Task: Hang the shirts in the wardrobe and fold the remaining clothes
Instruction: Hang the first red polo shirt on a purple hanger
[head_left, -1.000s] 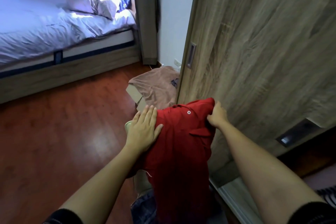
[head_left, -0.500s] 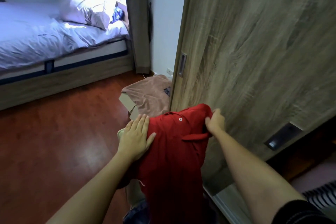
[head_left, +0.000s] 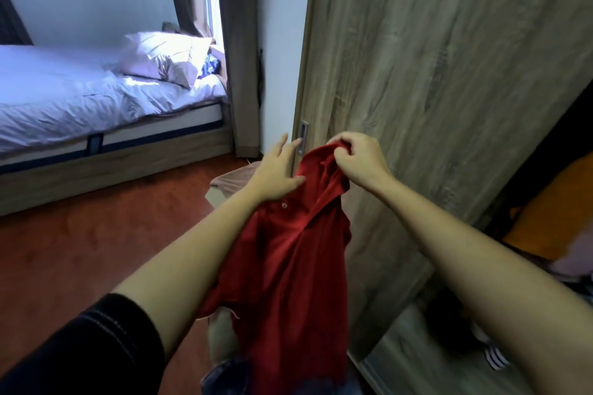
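While the red shirt [head_left: 288,266] is pinched at its collar by the right hand [head_left: 359,160], the left hand [head_left: 276,173] is laid open-fingered against it; a hanger is judged needed next.

The red polo shirt [head_left: 288,266] is soft matt cloth with a small white button. At 2 o'clock, the wardrobe door [head_left: 433,74] looks like matt grey-brown wood with streaky grain. Its handle [head_left: 302,137] looks like shiny metal. At 8 o'clock, the floor [head_left: 80,250] is smooth reddish wood. At 10 o'clock, the bed sheet [head_left: 64,96] is crinkly pale cloth.
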